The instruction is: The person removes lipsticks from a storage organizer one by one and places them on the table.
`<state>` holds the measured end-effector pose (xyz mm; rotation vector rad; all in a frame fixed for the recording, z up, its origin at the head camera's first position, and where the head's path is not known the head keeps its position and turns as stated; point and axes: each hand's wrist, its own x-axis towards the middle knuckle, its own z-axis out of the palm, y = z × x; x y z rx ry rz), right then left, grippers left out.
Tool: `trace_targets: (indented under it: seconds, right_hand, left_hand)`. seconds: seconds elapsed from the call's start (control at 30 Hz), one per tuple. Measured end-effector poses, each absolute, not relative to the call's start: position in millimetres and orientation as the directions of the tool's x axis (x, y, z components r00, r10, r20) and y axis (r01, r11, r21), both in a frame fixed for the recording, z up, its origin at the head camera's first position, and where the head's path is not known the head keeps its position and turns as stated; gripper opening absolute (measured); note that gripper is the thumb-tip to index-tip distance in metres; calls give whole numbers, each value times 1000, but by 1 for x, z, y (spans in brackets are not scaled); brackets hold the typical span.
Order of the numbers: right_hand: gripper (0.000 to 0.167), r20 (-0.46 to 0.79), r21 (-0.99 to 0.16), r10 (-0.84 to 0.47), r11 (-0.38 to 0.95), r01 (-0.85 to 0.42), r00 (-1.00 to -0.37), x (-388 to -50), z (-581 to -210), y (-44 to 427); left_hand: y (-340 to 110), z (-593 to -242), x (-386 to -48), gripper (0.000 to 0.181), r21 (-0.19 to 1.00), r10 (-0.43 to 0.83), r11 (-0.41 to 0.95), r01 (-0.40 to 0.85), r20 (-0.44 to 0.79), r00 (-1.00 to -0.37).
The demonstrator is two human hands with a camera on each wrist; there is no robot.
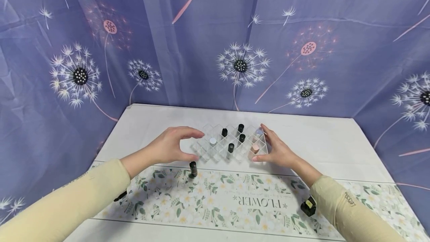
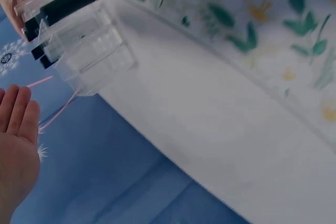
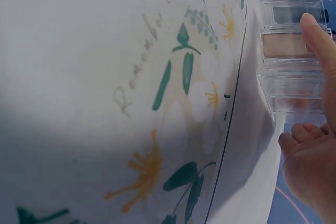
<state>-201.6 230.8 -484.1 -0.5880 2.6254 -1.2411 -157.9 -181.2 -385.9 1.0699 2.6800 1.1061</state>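
Note:
A clear lipstick organizer [image 1: 220, 156] with diamond-shaped compartments stands on the white table. Several lipsticks are in it, some with black caps, such as the black lipstick [image 1: 230, 148], one with a pale blue cap [image 1: 213, 142] and one with a peach cap [image 1: 255, 148]. My right hand [image 1: 280, 152] grips the organizer's right end, thumb along the front, fingers at the far corner. At the other end my left hand [image 1: 169, 145] is spread, thumb and fingers wide apart, holding nothing. In front of its thumb a black lipstick [image 1: 193, 169] stands upright outside the organizer.
A dark, boxy bottle [image 1: 308, 207] stands beside my right forearm. Another black object [image 1: 120, 196] is partly hidden by my left sleeve. A floral runner [image 1: 215, 204] lies across the table, and a purple dandelion curtain [image 1: 201, 47] hangs behind and at the sides.

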Motion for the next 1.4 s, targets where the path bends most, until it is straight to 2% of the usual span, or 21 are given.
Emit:
trace_targets:
  seconds: [0.2,0.37,0.87,1.4]
  right_hand:
    - [133,5,-777,-426,568,-272,-905,-201,-485,231]
    - [134,3,-777,-423,569,-268,-906,-200,-485,230]
    - [133,16,-769,-432,571,-287,-902,-199,-478,228]
    - [133,21,-776,-424,564,-282,-905,-200,-482,230]
  left_hand:
    - [-172,-376,-174,62,609,643,504,612,208,-737]
    - [-164,-374,-187,58,612,651,523,593,161,-742]
    - [-149,-388,-207,45,619,669,566,545,41,-742]
    - [-143,-402,-214,46,590,663,575,567,69,-745]
